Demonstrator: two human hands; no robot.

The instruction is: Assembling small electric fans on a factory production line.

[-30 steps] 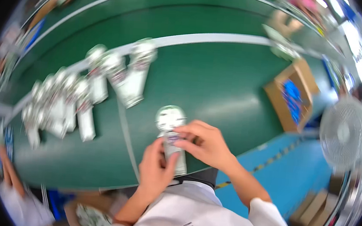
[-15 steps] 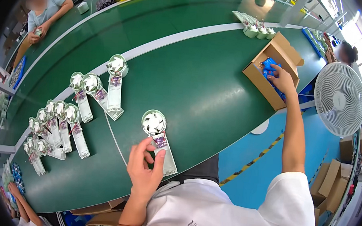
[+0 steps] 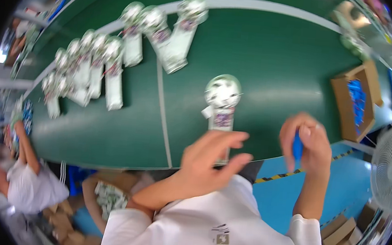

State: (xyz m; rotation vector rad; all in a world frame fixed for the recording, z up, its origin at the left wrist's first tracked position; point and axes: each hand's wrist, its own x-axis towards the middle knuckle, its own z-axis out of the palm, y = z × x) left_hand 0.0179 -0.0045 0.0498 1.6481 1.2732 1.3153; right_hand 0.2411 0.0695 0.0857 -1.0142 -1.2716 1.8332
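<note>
My right hand [image 3: 308, 141] is off the table's near edge at the right, its fingers closed round a small blue battery [image 3: 298, 147]. Just in front of me lies an opened handheld fan [image 3: 224, 93], with white blades in a pale green round head and a purple circuit board on its handle. Over the handle hovers my left hand [image 3: 211, 159], thumb and fingers apart, holding nothing. It hides part of the handle. Motion blurs both hands.
More opened fans [image 3: 114, 80] stand in a cluster at the left. A cardboard box [image 3: 342, 105] of blue batteries sits at the right edge of the green table [image 3: 276, 59]. Beyond it stands a white fan [image 3: 391, 170]. A co-worker [image 3: 34, 187] works at far left.
My right hand has come out of the cardboard box with a blue battery and moved back toward me. The view has shifted, and my left hand now covers more of the fan's handle.
</note>
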